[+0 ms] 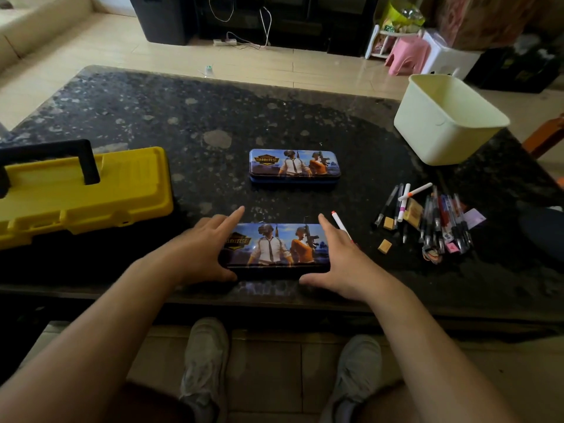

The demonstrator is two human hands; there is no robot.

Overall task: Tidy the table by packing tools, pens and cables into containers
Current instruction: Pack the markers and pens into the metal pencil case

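Note:
A closed printed pencil tin [276,247] lies near the table's front edge. My left hand [201,248] grips its left end, thumb at the front corner and fingers spread over the lid edge. My right hand [345,257] grips its right end in the same way. A second, identical closed tin [294,165] lies farther back in the middle of the table. A heap of pens and markers [439,221] with small erasers [385,245] lies to the right. One white pen with a red cap [341,225] sits just beyond my right fingers.
A yellow toolbox [91,190] with a black handle, lid shut, stands at the left. A cream plastic bin [448,117] stands at the back right corner of the dark stone table [183,117]. Pink and white stools [409,53] stand on the floor beyond.

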